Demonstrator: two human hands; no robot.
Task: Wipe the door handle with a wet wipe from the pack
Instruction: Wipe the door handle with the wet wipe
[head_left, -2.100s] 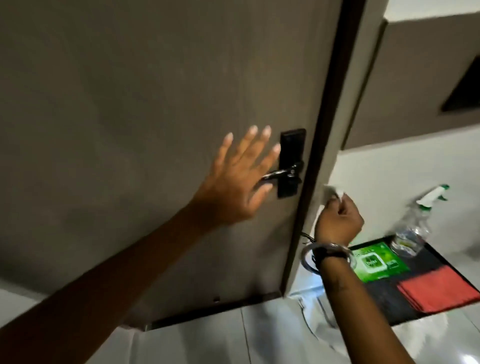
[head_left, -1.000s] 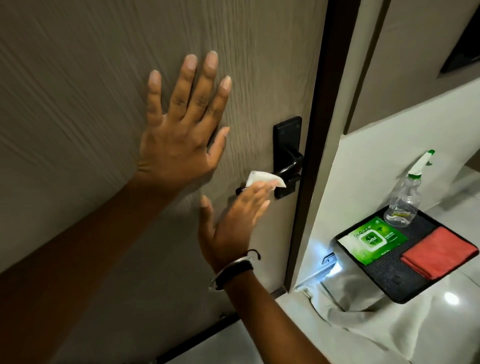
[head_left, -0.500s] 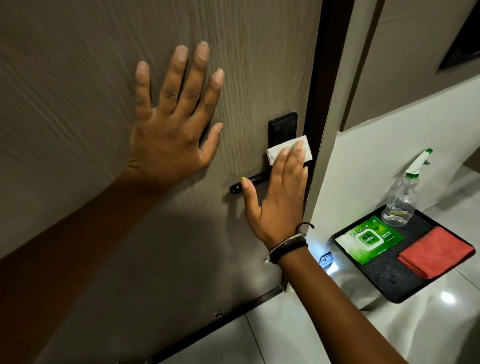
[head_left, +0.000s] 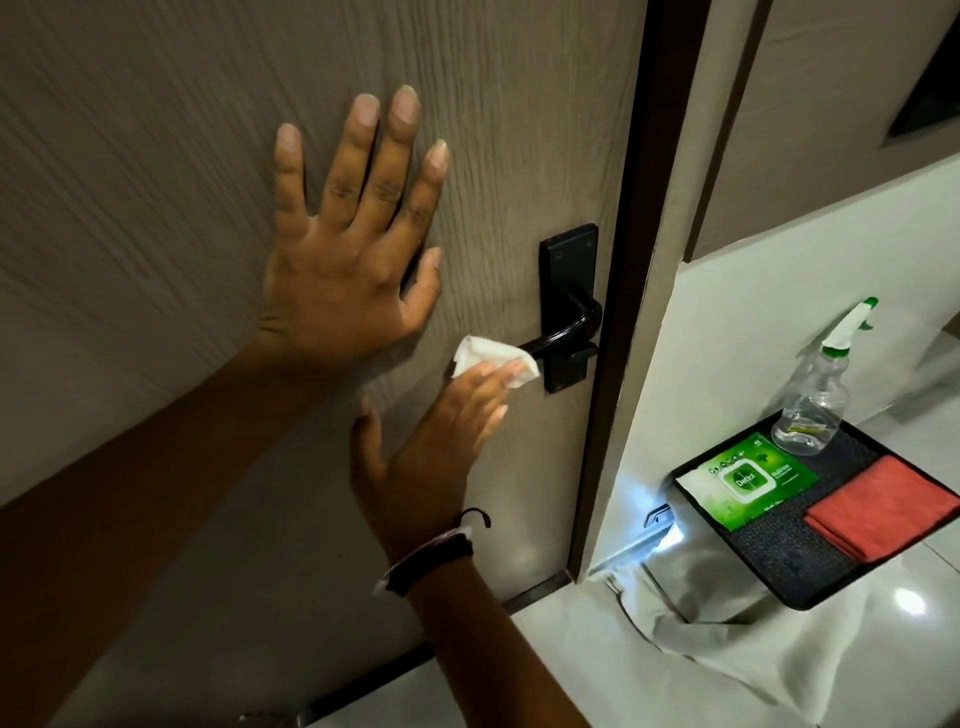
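Note:
A black lever door handle (head_left: 563, 332) on its black backplate sits near the right edge of a grey-brown wooden door (head_left: 156, 156). My right hand (head_left: 436, 452) presses a white wet wipe (head_left: 491, 356) with its fingertips against the free left end of the lever. My left hand (head_left: 348, 249) lies flat on the door, fingers spread, up and left of the handle. The green wet wipe pack (head_left: 748, 480) rests on a black tray at the lower right.
The black tray (head_left: 795, 561) on the tiled floor also holds a clear spray bottle (head_left: 813, 410) with a white and green trigger and a folded red cloth (head_left: 883, 506). A dark door frame (head_left: 631, 260) and a white wall stand right of the door. A grey cloth (head_left: 727, 639) lies on the floor.
My right hand has slid the wipe left and down, from the backplate to the lever's free end. My left hand stays flat on the door.

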